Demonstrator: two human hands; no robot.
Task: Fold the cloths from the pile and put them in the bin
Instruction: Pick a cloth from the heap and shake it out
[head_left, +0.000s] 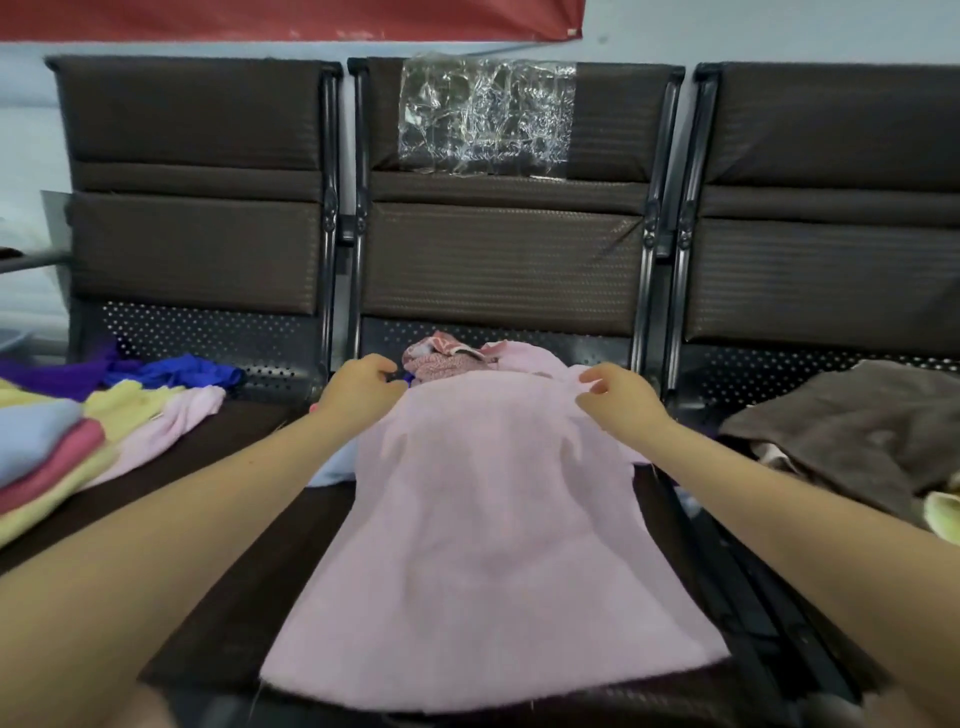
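Pink cloth (493, 545) spread flat on middle seat (218, 613). Left hand (361, 387) and right hand (618, 397) each pinch its far corners. Folded stack (47, 457) left of cloth; brown towel (852, 431) right.

Spread cloth (488, 545): pale pink, plain. Crumpled cloth (441, 358) behind it: pink with a white pattern. Stack at left: light blue cloth (31, 436), deep pink cloth (62, 462), pale yellow cloth (122, 402), light pink cloth (176, 421). Beyond these: purple cloth (67, 371), royal blue cloth (182, 371). At right: brown cloth (857, 426). Bench (498, 249): dark brown ribbed padding, black perforated metal. Banner (291, 18): red.
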